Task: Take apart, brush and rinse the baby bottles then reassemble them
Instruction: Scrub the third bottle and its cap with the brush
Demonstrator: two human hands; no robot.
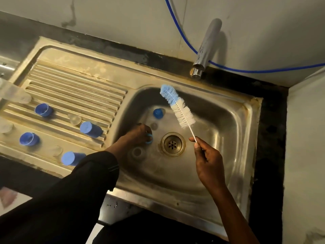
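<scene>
Here, brush: a long bottle brush [177,106] with blue bristles at the tip, white bristles below and a thin white handle was held tilted above the basin, its head toward the tap.
Right hand: the right hand [206,155] gripped the lower end of that handle, fingers curled round it.
Left hand: the left hand [139,136] reached down into the basin, fingers curled about a small light blue plastic ring [149,138] just left of the drain.
Basin parts: a round dark blue plastic cap [158,113] lay beyond the left hand, and a clear round bottle part [137,152] lay beside the wrist.
Drainboard parts: four blue plastic caps [90,129] sat on the ribs with clear soft teats [74,118] among them; a clear plastic bottle body [15,94] lay blurred at the far left.
Sink: a stainless steel sink [246,120] held a round metal drain [173,144].
Wall side: a chrome tap [205,50] stood behind the basin, and a thin blue hose [255,71] ran behind it.
Arm: a black sleeve [79,191] covered the left forearm.
</scene>
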